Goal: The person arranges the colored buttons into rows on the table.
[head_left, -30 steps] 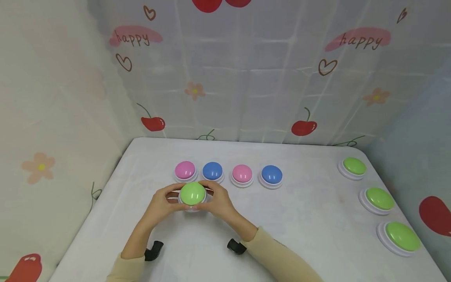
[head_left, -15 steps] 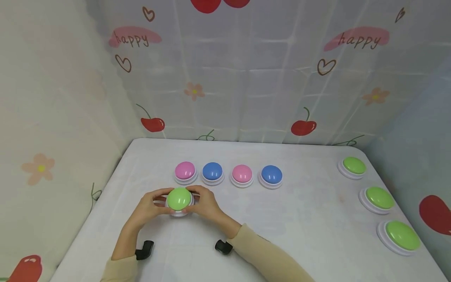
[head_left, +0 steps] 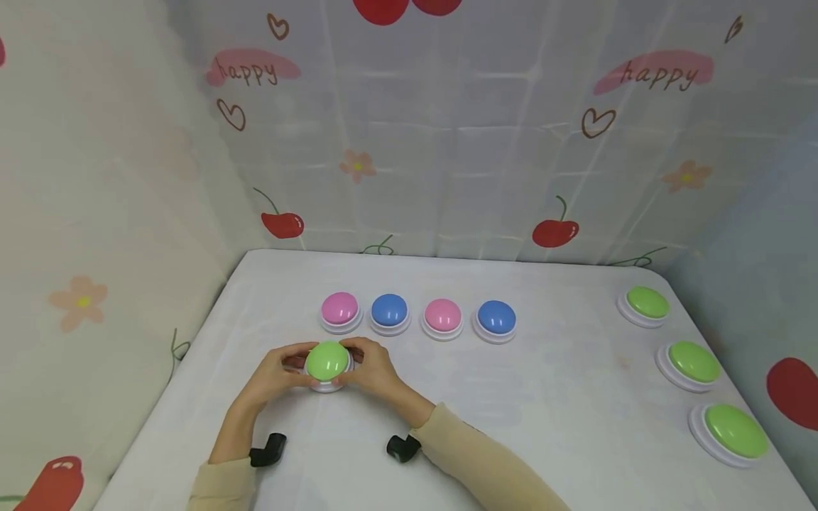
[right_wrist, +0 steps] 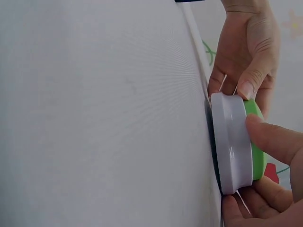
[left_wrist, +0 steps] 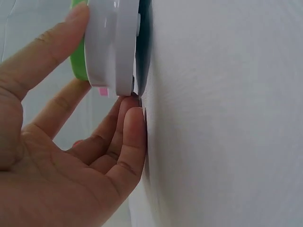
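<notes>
A round push button with a green dome and a white base is between both hands, in front of the row of pink and blue buttons. My left hand grips its left side, thumb on the near edge of the dome. From the right, my right hand grips it the same way. In the left wrist view the white base is very close to the cloth, with a dark shadow under it; whether it fully touches cannot be told. The left hand's lower fingers reach the cloth.
Behind the hands stand a magenta button, a blue button, a pink button and another blue button. Three green-domed buttons line the right edge of the white-covered table. Printed curtains surround it.
Both hands have brought the green button left and nearer to me, away from the magenta and blue buttons. Over the last half second it has hardly moved; the head view has shifted slightly.
</notes>
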`<act>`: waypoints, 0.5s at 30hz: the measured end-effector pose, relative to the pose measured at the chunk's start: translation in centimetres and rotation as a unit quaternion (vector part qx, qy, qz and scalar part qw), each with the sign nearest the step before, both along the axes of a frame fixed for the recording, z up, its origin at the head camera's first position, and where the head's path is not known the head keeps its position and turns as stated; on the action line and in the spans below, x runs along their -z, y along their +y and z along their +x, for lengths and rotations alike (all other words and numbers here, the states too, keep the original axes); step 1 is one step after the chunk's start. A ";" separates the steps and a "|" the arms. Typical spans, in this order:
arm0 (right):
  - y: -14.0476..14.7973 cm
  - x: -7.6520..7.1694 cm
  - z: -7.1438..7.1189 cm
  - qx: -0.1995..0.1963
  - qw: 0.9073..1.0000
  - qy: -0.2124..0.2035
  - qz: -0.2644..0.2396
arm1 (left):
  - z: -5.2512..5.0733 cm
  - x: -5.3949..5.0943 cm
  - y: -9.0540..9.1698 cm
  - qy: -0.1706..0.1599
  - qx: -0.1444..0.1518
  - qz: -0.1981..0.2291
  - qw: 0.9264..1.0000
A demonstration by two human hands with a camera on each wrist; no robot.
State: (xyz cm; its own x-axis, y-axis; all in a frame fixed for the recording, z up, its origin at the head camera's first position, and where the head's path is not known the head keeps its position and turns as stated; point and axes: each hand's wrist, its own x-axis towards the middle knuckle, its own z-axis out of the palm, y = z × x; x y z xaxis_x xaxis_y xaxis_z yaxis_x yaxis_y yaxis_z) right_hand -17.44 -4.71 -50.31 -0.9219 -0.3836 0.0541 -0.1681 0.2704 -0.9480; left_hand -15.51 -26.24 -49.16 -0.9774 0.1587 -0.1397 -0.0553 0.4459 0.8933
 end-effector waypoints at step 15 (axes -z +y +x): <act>-0.4 0.9 0.1 0.014 0.999 0.018 0.025 | 0.0 0.5 0.0 -0.004 -0.007 -0.017 1.000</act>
